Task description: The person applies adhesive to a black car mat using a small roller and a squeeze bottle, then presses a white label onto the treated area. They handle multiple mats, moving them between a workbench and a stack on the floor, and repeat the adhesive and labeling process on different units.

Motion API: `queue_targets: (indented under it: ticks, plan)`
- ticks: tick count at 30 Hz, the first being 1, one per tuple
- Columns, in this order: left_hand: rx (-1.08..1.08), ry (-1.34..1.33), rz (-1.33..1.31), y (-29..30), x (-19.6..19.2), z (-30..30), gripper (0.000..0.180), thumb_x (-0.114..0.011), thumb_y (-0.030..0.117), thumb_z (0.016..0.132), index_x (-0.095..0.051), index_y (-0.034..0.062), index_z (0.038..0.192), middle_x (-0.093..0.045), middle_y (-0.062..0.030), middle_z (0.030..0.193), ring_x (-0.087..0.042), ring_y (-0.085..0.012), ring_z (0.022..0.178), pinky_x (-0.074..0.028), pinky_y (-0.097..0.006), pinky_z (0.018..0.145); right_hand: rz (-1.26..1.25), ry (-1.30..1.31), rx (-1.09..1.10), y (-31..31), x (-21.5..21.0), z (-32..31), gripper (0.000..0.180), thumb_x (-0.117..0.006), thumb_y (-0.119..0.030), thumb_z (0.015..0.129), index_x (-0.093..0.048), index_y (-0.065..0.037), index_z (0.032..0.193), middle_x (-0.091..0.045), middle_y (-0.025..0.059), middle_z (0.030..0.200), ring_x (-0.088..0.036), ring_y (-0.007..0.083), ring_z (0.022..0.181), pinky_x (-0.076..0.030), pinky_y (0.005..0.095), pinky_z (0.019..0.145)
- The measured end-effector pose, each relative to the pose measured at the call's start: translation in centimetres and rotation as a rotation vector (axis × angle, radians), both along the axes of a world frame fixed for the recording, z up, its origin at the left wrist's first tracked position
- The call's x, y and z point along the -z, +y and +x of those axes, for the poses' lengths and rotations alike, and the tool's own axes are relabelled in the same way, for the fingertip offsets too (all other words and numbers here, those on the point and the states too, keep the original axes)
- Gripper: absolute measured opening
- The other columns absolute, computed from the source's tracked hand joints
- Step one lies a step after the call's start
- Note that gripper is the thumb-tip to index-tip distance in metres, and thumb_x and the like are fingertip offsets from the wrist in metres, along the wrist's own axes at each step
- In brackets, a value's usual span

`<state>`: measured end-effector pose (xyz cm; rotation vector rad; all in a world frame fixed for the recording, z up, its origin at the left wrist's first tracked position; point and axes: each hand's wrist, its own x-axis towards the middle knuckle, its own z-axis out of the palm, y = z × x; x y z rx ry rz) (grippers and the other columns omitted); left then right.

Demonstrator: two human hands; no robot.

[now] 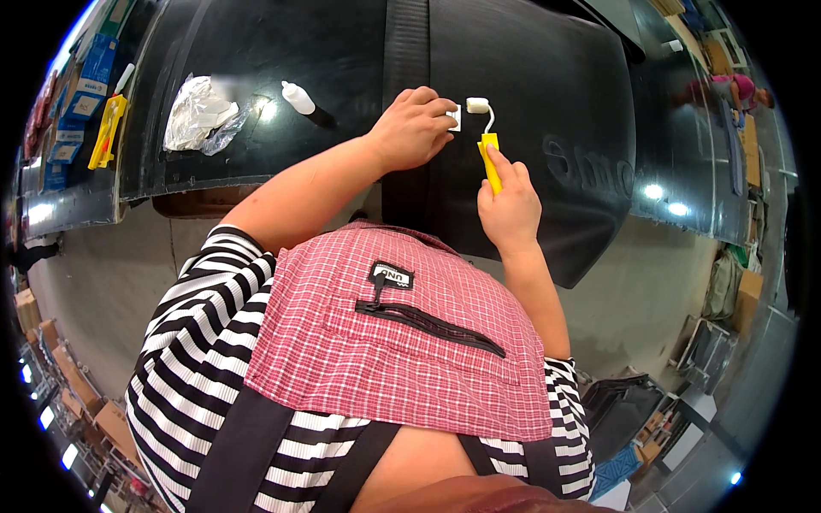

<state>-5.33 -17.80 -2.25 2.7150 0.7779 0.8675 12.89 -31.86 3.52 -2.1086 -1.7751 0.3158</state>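
Observation:
My right hand (511, 205) is closed round the yellow handle of a small paint roller (490, 162), the forefinger laid along it. The roller's white head stands at the far end of its bent wire, over the black sheet (530, 77). Just left of it, my left hand (416, 130) has its fingers curled at a small white piece (455, 119). The fingertips cover part of that piece. Raised lettering marks the black sheet to the right. Farther left, a white squeeze bottle (298, 97) lies on its side.
On the dark table (248, 43), a crumpled white cloth with clear plastic (199, 115) lies at the left. A yellow tray (108, 130) and blue boxes (85, 85) stand at the far left edge. A person in pink (742, 90) is at the far right.

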Motion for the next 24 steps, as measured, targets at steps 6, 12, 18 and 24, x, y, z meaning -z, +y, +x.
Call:
queue_targets:
  ticks: [6,12,18,24]
  plan:
    - [0.019,0.281,-0.114,0.6,0.5,1.1,0.027,-0.076,0.024,0.085,-0.073,0.0123,0.109,-0.067,-0.0002,0.123,-0.056,-0.023,0.115,-0.042,-0.039,0.101,-0.08,-0.094,-0.025,0.7,1.3,-0.3,0.053,-0.066,-0.011,0.086,-0.063,-0.017,0.139,-0.057,0.0106,0.097,-0.067,0.0312,0.081,-0.056,0.0417,0.072]
    - [-0.011,0.264,-0.116,-0.1,0.7,1.0,0.029,-0.076,0.025,0.085,-0.072,0.0118,0.111,-0.067,-0.0003,0.122,-0.056,-0.0232,0.114,-0.042,-0.039,0.101,-0.164,-0.18,-0.031,0.8,0.8,-1.3,0.053,-0.066,-0.012,0.087,-0.061,-0.016,0.14,-0.056,0.0107,0.099,-0.067,0.0312,0.081,-0.056,0.0426,0.072]
    - [-0.01,0.291,-0.14,-0.1,0.5,1.4,0.031,-0.076,0.027,0.085,-0.071,0.0103,0.111,-0.067,-0.002,0.123,-0.055,-0.0241,0.115,-0.042,-0.04,0.102,-0.162,-0.264,-0.053,1.3,1.2,-1.9,0.054,-0.063,-0.011,0.088,-0.059,-0.014,0.142,-0.057,0.0128,0.1,-0.068,0.0326,0.081,-0.057,0.0438,0.07]
    - [-0.02,0.286,-0.122,-0.2,0.5,1.4,0.034,-0.076,0.029,0.084,-0.071,0.0093,0.112,-0.066,-0.0029,0.123,-0.055,-0.0247,0.116,-0.042,-0.04,0.103,-0.199,-0.295,-0.038,0.7,1.1,-2.7,0.052,-0.062,-0.012,0.09,-0.059,-0.014,0.142,-0.058,0.0139,0.102,-0.069,0.033,0.082,-0.057,0.0437,0.071]
